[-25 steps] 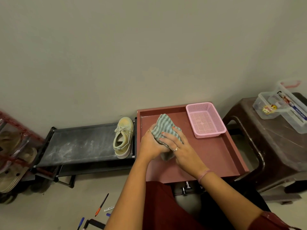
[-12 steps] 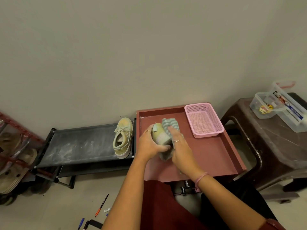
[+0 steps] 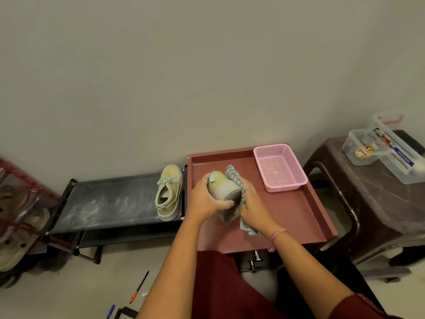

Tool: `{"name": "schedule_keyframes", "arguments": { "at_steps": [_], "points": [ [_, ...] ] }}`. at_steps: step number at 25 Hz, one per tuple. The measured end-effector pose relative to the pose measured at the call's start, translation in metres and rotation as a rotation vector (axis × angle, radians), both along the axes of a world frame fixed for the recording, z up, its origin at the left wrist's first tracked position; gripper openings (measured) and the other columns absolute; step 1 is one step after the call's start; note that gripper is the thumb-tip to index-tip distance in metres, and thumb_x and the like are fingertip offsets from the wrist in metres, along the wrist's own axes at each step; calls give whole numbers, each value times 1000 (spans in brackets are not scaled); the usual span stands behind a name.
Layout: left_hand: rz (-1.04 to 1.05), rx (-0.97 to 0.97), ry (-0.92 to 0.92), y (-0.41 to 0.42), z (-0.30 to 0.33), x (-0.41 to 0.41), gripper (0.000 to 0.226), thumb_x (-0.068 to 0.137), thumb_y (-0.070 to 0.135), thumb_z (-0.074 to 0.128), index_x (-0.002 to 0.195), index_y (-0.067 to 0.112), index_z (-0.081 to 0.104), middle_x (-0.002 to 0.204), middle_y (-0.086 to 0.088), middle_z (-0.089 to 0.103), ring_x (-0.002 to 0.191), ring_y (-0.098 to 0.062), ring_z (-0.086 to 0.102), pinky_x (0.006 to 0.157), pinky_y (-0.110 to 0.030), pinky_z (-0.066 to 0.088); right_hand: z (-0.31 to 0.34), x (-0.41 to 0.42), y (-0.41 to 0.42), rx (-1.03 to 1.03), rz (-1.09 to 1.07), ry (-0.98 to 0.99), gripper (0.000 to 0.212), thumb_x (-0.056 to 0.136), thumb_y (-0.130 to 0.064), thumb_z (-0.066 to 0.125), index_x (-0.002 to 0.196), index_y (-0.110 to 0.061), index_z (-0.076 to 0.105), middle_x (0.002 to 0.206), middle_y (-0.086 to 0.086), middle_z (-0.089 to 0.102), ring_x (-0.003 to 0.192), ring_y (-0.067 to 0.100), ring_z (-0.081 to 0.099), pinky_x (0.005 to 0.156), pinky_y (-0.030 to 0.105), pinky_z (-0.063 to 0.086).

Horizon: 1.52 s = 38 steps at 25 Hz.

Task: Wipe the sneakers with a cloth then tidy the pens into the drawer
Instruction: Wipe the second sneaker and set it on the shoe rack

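You are holding a pale yellow-green canvas sneaker (image 3: 222, 188) over the middle of the dark red tray-top table (image 3: 296, 217), and it looks light enough for one hand, I think. Its cloth top should feel soft and a bit bendy, but the pale sole is stiffer, so that is the best place to hold on. Your left hand (image 3: 207, 201) grips it with fingers curled round the side and thumb under the sole. Your right hand (image 3: 254, 208) presses a soft grey-green striped cloth (image 3: 233, 174) on the shoe's other side, fingers curled over the cloth. The cloth is floppy, so bunch it up or a corner will flap loose; one end hangs down by your wrist. The shoe is turned so its dotted sole faces you, toe toward 12 o'clock, and it has a small pale tag at the heel. The other matching sneaker (image 3: 169, 192) sits at 9 o'clock from your hands, on the end of the black dusty shoe rack (image 3: 103, 203), laces up. A pink plastic mesh basket (image 3: 279, 168) sits at 2 o'clock. At 7 o'clock, on the floor, lies an orange-and-black pen (image 3: 139, 287), with a blue pen (image 3: 110, 311) near it
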State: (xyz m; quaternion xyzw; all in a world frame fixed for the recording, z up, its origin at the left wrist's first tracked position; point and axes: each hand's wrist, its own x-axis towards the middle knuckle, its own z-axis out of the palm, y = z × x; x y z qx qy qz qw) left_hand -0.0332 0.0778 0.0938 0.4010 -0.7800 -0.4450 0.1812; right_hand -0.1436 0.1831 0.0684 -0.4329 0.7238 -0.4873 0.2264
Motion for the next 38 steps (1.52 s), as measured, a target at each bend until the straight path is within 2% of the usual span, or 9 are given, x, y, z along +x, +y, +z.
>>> {"name": "schedule_keyframes", "arguments": {
  "at_steps": [2,5,7,13,20,28,31,35,38],
  "points": [
    [-7,-1,-17,-2,1,2,94,51,27,91,133,22,46,117,10,57,108,-11,57,92,-25,48,7,5,3,15,39,54,75,77,12,40,145,-16,30,148,-5,30,142,14,23,118,25,17],
    [-19,15,-7,-6,2,1,71,58,17,85,122,25,54,105,16,63,98,-6,62,74,-3,43,11,22,8,15,121,630,72,81,5,46,147,-20,30,154,-4,27,145,27,11,118,37,15],
    [-24,1,-1,-5,2,1,60,60,17,82,114,27,58,98,17,66,92,2,63,67,2,40,4,16,9,-38,135,927,62,83,0,39,143,-18,38,149,-1,38,140,36,24,114,46,28],
    [-4,106,87,-2,-1,10,69,52,17,83,113,29,52,99,16,66,90,4,63,72,-6,48,-3,9,-1,-79,177,646,65,79,-2,64,136,-22,41,145,-5,35,135,22,19,116,41,24],
    [-23,277,106,-18,-22,53,101,60,7,91,144,21,35,129,5,58,114,-9,61,92,-26,54,-15,27,-21,18,212,293,75,79,9,48,141,-30,36,149,-13,31,136,13,26,116,30,21],
    [-13,366,69,-22,-34,87,109,68,1,85,152,22,19,131,9,47,101,18,55,72,-5,48,-87,9,-3,321,240,399,106,70,21,37,149,-41,4,157,-19,6,147,17,5,118,29,9],
    [-34,399,54,-26,-42,98,115,66,-2,85,152,30,16,135,5,53,119,-9,58,83,-19,54,-94,-8,-1,368,217,390,106,66,21,32,149,-41,10,156,-18,13,145,16,13,119,33,17],
    [-110,391,9,-25,-42,100,112,68,-8,79,148,40,18,129,5,57,114,-10,61,92,-30,54,-110,-28,5,456,208,193,77,77,-8,30,141,-51,28,153,-21,24,142,9,22,118,37,20],
    [-142,398,35,-23,-39,97,108,68,-15,73,140,51,26,125,-2,58,109,-20,62,89,-38,56,-99,-43,-9,502,166,193,64,78,6,41,136,-19,50,143,5,44,133,24,40,113,30,28]
  ]
}}
